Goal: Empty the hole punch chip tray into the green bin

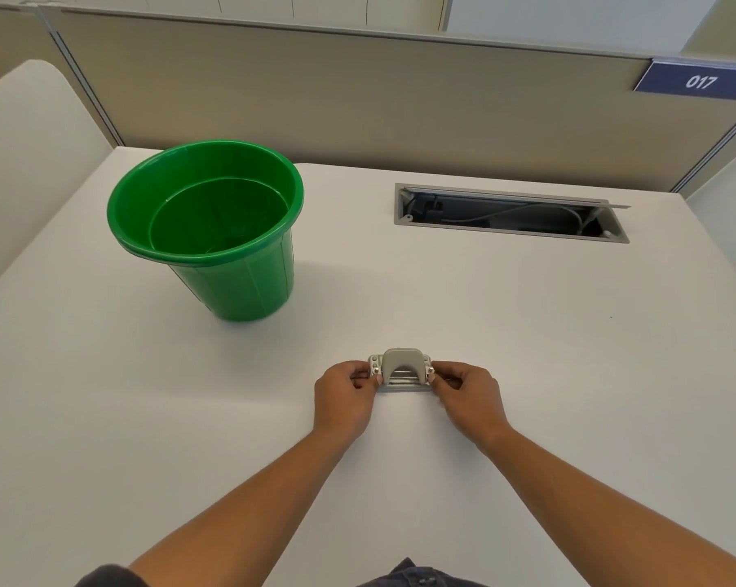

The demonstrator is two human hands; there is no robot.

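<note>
Small grey metal hole punch (401, 370) flat on table centre; round green plastic bin (213, 230) upright at 10 o'clock, well apart.

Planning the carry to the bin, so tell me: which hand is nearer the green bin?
Left. The left hand grips the hole punch at its left end, the side facing the green bin; the right hand grips the far end.

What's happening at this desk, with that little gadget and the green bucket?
A person is holding a small grey hole punch by its two ends, left hand and right hand, with it sitting on the white desk. The green bin stands upright, apart, farther back to the left. Nothing has been tipped into it yet.
</note>
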